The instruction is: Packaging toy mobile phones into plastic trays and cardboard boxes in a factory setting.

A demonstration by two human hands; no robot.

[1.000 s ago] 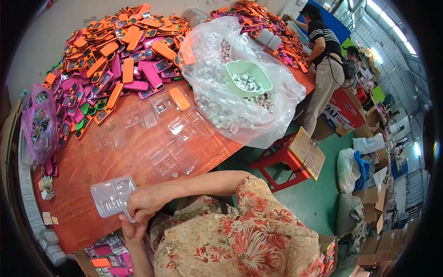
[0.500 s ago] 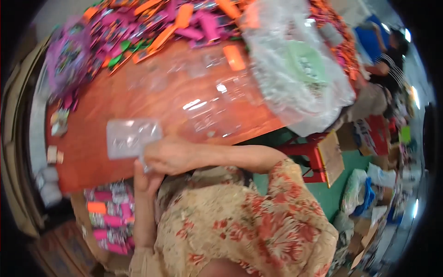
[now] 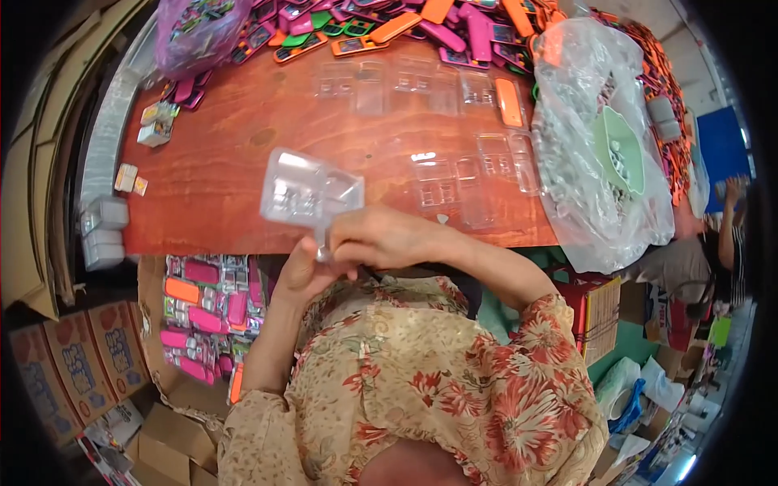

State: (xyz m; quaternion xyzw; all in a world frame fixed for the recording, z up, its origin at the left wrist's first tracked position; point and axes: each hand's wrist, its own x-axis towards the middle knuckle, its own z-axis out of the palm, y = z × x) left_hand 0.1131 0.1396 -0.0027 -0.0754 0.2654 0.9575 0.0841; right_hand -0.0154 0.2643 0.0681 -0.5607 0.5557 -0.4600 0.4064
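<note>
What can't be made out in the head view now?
All in the head view:
Clear tray: near right corner, covered by the right hand.
Left hand: some fingers, behind the right hand.
Purple bag: top, cut off by upper edge.
Green basket: contents too small to identify.

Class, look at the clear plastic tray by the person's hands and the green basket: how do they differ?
Colour: the clear plastic tray is colourless, while the green basket has a pale tint.
Pose: the tray is held up where the right hand and left hand meet; the basket sits apart from both hands.
Contents: the basket holds small pale pieces; the tray shows none.
Shared: both are hollowed shapes.
</note>
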